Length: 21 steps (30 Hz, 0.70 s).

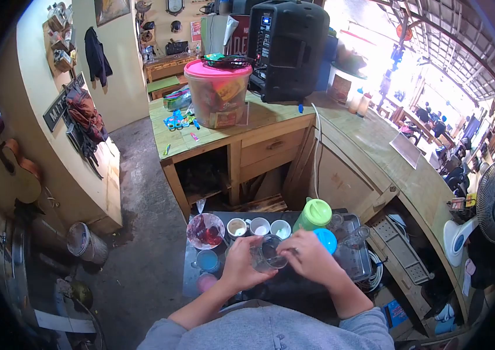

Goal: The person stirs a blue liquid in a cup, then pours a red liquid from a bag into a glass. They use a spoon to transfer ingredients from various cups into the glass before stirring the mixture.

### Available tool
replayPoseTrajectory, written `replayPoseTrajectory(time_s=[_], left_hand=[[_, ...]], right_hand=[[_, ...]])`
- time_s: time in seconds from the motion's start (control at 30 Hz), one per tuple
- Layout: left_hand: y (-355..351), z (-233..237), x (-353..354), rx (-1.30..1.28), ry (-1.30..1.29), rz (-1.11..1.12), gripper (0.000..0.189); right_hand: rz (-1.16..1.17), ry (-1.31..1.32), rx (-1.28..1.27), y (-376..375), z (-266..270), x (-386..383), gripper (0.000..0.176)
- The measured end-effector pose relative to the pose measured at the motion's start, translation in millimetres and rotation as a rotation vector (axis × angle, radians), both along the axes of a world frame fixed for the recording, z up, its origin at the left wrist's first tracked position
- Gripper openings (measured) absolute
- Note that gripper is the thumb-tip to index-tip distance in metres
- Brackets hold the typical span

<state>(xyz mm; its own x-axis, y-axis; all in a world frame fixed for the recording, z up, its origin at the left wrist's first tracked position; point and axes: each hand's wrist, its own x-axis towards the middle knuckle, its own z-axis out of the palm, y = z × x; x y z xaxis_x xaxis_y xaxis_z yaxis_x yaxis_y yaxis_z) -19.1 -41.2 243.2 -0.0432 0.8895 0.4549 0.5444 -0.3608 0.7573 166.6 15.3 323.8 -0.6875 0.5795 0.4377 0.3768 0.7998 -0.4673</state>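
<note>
Clear glass (269, 249): held in grip of left hand (241, 263); mouth met by pinched right hand (308, 255). Nine o'clock: mug (206, 261), blue contents shown.

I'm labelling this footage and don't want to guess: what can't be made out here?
All in the head view:
- Whatever the right hand may pinch over the glass: hidden by its fingers.
- The glass's fill: obscured by reflections and the left hand.
- The pink vessel's full shape: partly behind the left forearm.
- The open cabinet's contents: deep shadow.
</note>
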Motion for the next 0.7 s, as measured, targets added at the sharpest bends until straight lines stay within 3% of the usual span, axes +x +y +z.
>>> replayPoseTrajectory(time_s=[0.17, 0.3, 0.43, 0.5, 0.63, 0.7], left_hand=[[1.9, -7.6, -0.4, -0.058, -0.226, -0.195, 0.084], [0.8, 5.3, 1.1, -0.107, -0.394, -0.395, 0.083], [-1.7, 6.6, -3.9, -0.151, -0.352, -0.483, 0.085], [-2.1, 6.4, -5.3, -0.228, -0.469, -0.561, 0.085], [0.7, -4.2, -8.4, -0.094, -0.521, -0.650, 0.088], [-1.1, -6.5, -10.1, -0.266, -0.835, -0.825, 0.090]], right_hand=[[-0.102, 0.064, 0.128, -5.8, 26.3, 16.3, 0.013], [0.057, 0.016, 0.098, -6.5, 20.2, 7.4, 0.019], [-0.028, 0.228, 0.046, -1.7, 37.2, 16.9, 0.021], [0.045, 0.323, 0.111, -0.2, 30.6, 11.7, 0.021], [0.079, 0.323, 0.069, 2.6, 29.6, 5.1, 0.021], [-0.029, 0.464, 0.005, -1.2, 32.8, 5.6, 0.018]])
